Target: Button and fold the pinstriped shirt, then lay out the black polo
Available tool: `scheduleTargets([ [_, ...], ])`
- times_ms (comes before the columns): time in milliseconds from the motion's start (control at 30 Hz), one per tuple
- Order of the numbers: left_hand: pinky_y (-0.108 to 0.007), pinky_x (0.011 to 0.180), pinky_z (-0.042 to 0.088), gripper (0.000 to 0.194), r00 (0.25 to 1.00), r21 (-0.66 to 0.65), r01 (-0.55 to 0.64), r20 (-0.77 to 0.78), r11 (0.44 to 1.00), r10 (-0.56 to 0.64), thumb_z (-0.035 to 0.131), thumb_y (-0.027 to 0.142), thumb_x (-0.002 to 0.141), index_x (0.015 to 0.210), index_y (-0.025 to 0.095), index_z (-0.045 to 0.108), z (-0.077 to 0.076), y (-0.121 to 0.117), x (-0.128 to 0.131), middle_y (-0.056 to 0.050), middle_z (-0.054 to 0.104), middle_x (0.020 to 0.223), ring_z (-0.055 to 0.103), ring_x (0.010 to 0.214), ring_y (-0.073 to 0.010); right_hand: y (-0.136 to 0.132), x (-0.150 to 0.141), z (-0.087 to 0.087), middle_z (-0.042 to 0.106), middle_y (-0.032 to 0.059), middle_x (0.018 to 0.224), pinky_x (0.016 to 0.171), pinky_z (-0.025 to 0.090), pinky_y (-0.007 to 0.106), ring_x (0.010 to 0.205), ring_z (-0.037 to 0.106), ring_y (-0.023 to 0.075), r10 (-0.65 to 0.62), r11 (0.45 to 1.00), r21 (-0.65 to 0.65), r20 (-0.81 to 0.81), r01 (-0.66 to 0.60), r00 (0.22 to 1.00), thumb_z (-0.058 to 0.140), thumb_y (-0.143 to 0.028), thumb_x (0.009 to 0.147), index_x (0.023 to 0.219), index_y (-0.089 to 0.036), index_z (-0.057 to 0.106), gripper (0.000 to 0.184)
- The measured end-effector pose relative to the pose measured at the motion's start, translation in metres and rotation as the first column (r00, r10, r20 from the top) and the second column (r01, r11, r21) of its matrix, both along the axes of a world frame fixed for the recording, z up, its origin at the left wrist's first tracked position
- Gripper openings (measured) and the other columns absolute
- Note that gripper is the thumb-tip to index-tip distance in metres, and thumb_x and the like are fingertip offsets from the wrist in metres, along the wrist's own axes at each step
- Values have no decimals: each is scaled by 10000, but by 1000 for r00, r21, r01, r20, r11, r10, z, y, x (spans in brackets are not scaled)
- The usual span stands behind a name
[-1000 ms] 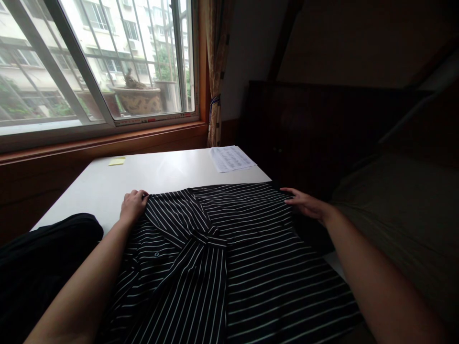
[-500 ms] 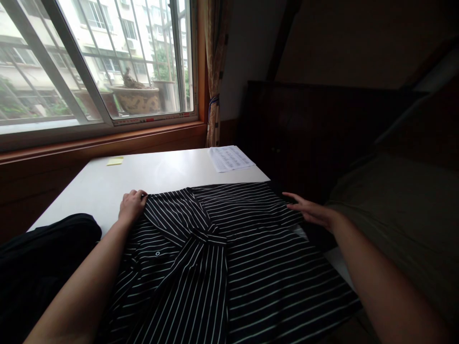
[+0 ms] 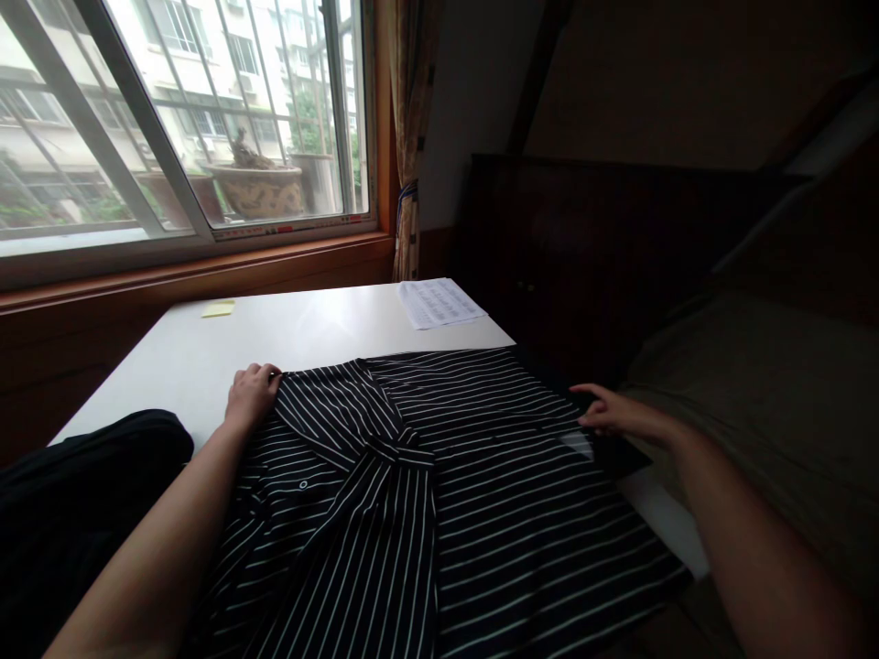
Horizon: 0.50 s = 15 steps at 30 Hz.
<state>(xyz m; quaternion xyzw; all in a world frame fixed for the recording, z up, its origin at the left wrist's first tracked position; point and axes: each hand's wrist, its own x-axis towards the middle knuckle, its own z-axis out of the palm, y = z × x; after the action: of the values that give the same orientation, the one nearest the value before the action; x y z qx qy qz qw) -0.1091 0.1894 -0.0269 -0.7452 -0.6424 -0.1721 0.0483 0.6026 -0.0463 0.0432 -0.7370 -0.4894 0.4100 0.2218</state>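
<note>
While the left hand (image 3: 253, 394) pinches the striped shirt (image 3: 508, 531), the right hand (image 3: 616, 412) has moved outward, finger hold unclear

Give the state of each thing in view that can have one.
Striped garment: spread out, largely flat.
Left hand: gripping the garment's edge.
Right hand: index finger extended, by the sleeve's end.
Curtain: tied back.
Printed papers: lying flat.
Yellow sticky note: lying flat.
Dark cloth: rumpled.
Window: open or shut, unclear.

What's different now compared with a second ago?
The right hand has moved rightward and nearer the person, beside the striped garment; a pale patch now shows close by. The left hand stays at the garment's far left corner; the papers and yellow note stayed put.
</note>
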Motion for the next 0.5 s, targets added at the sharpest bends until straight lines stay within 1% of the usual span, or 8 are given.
scheduleTargets([
  [67, -447, 908, 460, 336, 1000, 3, -1, 0, 1000, 1, 442, 433, 949, 1089, 234, 675, 0, 0, 0, -124, 622, 1072, 552, 1000, -318, -3, 0, -4, 644, -6, 675, 523, 445, 253, 606, 622, 180, -44, 996, 83, 162, 31, 986, 781, -351, 660, 1258, -210, 525, 666],
  [133, -447, 910, 459, 338, 1000, 5, 0, 1, 1000, 0, 441, 431, 950, 1090, 233, 675, 0, -1, 1, -125, 622, 1069, 552, 1000, -315, -7, -7, -7, 656, 7, 668, 544, 445, 266, 619, 624, 189, -77, 986, 167, 320, 24, 944, 748, -395, 676, 1062, -209, 617, 449],
  [167, -446, 911, 458, 338, 1000, 6, 0, 2, 1000, 0, 439, 429, 951, 1090, 232, 675, 0, -1, 1, -124, 621, 1067, 552, 1000, -313, -9, -13, -9, 665, 17, 670, 557, 449, 272, 627, 628, 192, -68, 983, 182, 364, 0, 929, 721, -433, 704, 965, -207, 643, 354],
  [200, -443, 912, 458, 338, 1000, 7, 0, 3, 1000, 0, 437, 428, 952, 1090, 232, 675, 0, -1, 1, -123, 620, 1066, 553, 999, -310, -11, -20, -11, 676, 29, 677, 568, 454, 278, 635, 634, 196, -35, 985, 169, 375, -31, 926, 685, -478, 739, 885, -205, 658, 311],
  [300, -435, 910, 459, 334, 1000, 6, -1, 3, 1000, 1, 436, 425, 952, 1092, 233, 672, 1, -2, 1, -120, 618, 1062, 551, 998, -307, -19, -42, -17, 701, 65, 701, 581, 469, 298, 654, 646, 216, 103, 991, 51, 308, -124, 946, 549, -612, 830, 768, -197, 698, 445],
  [367, -435, 906, 461, 334, 1000, 4, -4, 0, 1000, 4, 437, 428, 953, 1094, 235, 670, 1, -2, 2, -119, 616, 1064, 546, 1001, -312, -23, -54, -19, 705, 72, 707, 607, 474, 312, 678, 647, 231, 135, 990, 4, 306, -143, 942, 484, -669, 856, 725, -198, 713, 540],
  [433, -437, 903, 461, 333, 1000, 3, -8, -2, 1000, 8, 437, 428, 953, 1096, 235, 667, 1, -3, 2, -120, 615, 1069, 543, 1003, -318, -27, -64, -16, 700, 64, 694, 645, 476, 320, 699, 642, 238, 155, 987, -16, 305, -158, 940, 453, -706, 866, 682, -203, 710, 595],
  [500, -440, 900, 463, 334, 1000, 1, -9, -4, 1000, 9, 435, 428, 955, 1098, 235, 666, 2, -3, 2, -121, 615, 1073, 541, 1004, -321, -29, -72, -9, 692, 49, 683, 650, 473, 316, 696, 634, 235, 205, 979, -53, 241, -198, 949, 486, -723, 849, 656, -206, 697, 591],
])
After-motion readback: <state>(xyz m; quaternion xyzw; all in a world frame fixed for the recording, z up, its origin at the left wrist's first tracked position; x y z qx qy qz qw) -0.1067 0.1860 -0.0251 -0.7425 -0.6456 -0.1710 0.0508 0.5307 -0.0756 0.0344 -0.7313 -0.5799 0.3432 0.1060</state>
